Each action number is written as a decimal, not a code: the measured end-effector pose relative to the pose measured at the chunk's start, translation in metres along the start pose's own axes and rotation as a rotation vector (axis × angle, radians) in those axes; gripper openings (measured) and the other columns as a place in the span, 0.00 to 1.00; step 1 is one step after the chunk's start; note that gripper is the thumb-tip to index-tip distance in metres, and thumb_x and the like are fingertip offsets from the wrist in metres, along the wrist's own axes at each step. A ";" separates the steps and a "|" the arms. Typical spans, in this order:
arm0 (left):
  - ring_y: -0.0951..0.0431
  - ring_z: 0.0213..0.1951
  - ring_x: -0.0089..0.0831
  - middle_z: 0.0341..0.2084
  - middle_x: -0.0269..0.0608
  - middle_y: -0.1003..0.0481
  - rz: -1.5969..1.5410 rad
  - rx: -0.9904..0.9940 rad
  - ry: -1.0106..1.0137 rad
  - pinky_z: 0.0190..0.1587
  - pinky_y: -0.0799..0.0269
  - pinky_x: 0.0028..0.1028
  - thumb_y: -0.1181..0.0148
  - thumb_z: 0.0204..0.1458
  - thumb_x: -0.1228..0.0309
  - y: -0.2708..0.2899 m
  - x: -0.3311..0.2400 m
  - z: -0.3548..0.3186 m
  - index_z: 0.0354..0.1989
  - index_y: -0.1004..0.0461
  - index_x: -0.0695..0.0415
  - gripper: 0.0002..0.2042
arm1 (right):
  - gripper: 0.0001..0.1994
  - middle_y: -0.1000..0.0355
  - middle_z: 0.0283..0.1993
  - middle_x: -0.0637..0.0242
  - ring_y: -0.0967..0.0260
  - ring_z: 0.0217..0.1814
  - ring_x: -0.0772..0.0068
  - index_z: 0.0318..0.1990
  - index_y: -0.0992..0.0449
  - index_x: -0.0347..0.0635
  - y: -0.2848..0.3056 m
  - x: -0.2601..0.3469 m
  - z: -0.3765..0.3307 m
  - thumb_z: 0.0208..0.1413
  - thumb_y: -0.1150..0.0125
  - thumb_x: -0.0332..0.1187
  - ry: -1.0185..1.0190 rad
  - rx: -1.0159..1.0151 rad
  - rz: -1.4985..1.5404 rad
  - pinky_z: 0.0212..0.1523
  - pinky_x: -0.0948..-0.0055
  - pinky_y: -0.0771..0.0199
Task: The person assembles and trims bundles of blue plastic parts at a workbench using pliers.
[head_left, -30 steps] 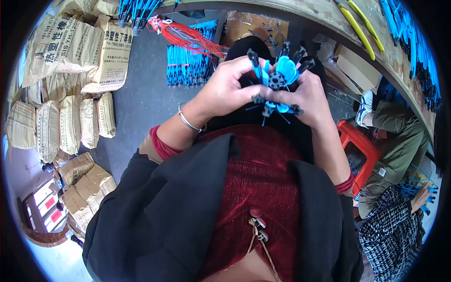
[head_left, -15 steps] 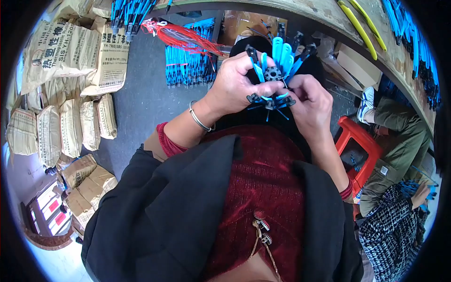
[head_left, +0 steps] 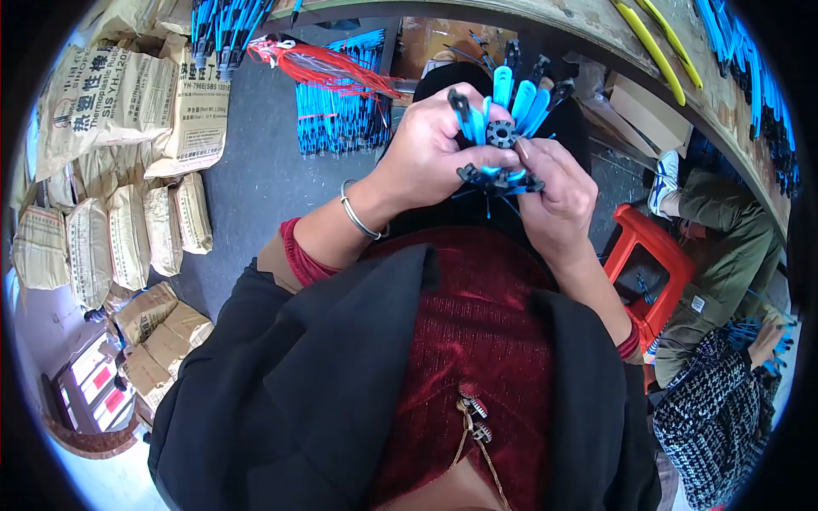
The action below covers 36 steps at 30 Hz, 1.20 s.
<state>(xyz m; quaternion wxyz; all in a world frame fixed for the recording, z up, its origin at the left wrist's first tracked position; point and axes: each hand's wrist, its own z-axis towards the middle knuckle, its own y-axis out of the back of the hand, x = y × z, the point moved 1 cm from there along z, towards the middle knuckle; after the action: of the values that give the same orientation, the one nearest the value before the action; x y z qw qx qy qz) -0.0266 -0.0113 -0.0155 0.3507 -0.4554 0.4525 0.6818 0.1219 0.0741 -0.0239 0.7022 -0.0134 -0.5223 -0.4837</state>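
My left hand (head_left: 430, 149) grips a bundle of blue-and-black handled parts (head_left: 503, 106), fanned upward around a small black round hub (head_left: 501, 134). My right hand (head_left: 554, 192) closes on the lower end of the same bundle, fingers pinching black tips (head_left: 498, 177) that stick out below. Both hands are raised in front of my chest, above my dark red top and black jacket. A metal bangle (head_left: 358, 217) rings my left wrist.
Stacked tan sacks (head_left: 128, 102) lie on the floor at left. More blue parts (head_left: 341, 119) and a red cord bunch (head_left: 328, 68) lie ahead. A curved wooden bench (head_left: 596, 25) runs along the top right. Another seated person (head_left: 724, 247) is beside a red stool (head_left: 648, 264) at right.
The bundle has been lifted and turned, so the blue pieces now fan upward. My left hand has shifted its grip higher; my right hand stays under the bundle.
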 end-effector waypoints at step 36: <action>0.27 0.29 0.26 0.26 0.41 0.27 -0.293 0.108 0.070 0.39 0.30 0.25 0.37 0.37 0.74 -0.013 0.006 0.013 0.48 0.44 0.65 0.29 | 0.11 0.28 0.32 0.63 0.30 0.33 0.71 0.41 0.27 0.34 0.032 -0.019 0.036 0.48 0.43 0.25 0.072 0.364 0.237 0.36 0.77 0.31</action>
<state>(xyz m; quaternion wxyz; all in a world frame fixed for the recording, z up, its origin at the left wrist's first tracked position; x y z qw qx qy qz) -0.0208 0.0056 -0.0230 0.4544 -0.5206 0.4289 0.5818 0.1186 0.1233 -0.0061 0.7631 0.0694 -0.5705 -0.2956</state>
